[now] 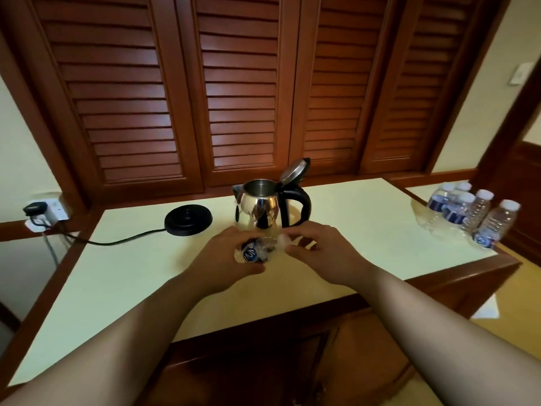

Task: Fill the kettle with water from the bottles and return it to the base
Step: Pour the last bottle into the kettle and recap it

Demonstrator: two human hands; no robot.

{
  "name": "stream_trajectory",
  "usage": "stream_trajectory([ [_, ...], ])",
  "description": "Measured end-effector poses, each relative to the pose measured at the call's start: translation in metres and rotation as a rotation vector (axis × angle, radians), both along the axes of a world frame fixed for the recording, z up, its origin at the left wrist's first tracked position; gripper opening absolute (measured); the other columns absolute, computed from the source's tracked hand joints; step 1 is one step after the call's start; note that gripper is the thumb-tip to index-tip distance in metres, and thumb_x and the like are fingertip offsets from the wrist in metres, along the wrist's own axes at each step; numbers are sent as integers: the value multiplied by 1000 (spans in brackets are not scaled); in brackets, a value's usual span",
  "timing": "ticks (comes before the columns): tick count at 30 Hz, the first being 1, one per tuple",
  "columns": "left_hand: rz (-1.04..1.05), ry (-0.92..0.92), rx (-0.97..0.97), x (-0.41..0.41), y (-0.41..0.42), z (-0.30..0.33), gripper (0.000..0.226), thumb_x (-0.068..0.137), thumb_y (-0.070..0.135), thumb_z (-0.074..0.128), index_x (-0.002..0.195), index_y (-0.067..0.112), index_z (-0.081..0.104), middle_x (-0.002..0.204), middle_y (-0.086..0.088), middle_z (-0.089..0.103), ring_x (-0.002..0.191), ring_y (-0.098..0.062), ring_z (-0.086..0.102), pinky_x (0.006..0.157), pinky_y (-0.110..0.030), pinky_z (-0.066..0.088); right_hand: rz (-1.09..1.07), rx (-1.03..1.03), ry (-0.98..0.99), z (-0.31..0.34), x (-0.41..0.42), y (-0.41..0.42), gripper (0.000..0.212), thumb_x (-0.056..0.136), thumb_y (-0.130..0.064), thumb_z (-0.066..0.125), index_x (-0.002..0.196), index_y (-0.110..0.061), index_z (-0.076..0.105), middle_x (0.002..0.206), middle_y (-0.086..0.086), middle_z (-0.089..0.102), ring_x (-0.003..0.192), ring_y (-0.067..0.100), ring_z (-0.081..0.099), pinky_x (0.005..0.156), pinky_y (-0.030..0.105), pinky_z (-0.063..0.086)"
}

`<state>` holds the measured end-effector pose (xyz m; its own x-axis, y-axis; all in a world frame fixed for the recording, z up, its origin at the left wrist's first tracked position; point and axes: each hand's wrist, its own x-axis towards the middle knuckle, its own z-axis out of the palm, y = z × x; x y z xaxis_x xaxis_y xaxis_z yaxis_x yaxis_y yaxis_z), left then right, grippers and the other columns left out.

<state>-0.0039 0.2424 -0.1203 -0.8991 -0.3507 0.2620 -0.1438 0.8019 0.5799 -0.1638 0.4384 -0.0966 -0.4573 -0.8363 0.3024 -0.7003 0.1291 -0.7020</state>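
Note:
A steel kettle [265,208] with a black handle stands on the pale counter [117,273], its lid tipped open. Its round black base [188,219] lies apart to the left, with a cord running to a wall socket. In front of the kettle my left hand [227,259] grips a small clear water bottle [254,252] with a blue label, held on its side. My right hand [320,254] closes its fingers on the white cap end of that bottle. Much of the bottle is hidden by my fingers.
Several more water bottles [468,215] with white caps stand in torn plastic wrap at the counter's right end. A plug and socket box [48,212] sit at the left wall. Louvred wooden doors rise behind the counter.

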Motion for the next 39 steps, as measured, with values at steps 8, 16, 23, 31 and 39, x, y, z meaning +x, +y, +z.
stream_trajectory([
  [8,-88,39,54,-12,16,-4,60,82,43,85,136,43,59,121,11,59,100,4,54,82,-10,40,-17,10,78,5,-4,24,23,96,-34,70,118,-32,73,106,-22,69,93,5,67,82,21,53],
  [16,-97,91,25,-40,44,-2,69,81,41,86,143,36,58,126,7,55,108,-4,55,86,-8,41,-195,83,29,13,-19,44,45,97,-56,57,88,-15,73,77,-3,71,66,12,68,62,28,55],
  [23,-96,91,53,-76,88,-2,67,78,37,89,139,36,61,118,9,57,102,4,54,83,-5,41,-134,179,8,17,-57,88,38,100,-49,57,95,-14,71,83,2,71,70,15,70,67,30,60],
  [31,-50,77,107,-146,157,-11,66,76,38,91,135,37,63,113,14,60,102,7,55,82,-2,39,-190,185,19,3,-118,150,43,99,-58,53,93,-18,65,82,1,67,72,18,68,70,41,59],
  [39,-46,84,196,-229,228,-20,68,75,39,91,137,32,63,121,10,64,110,-7,61,86,-1,39,-344,47,19,-7,-186,211,38,95,-59,58,97,-23,69,82,-10,66,76,6,63,64,22,46],
])
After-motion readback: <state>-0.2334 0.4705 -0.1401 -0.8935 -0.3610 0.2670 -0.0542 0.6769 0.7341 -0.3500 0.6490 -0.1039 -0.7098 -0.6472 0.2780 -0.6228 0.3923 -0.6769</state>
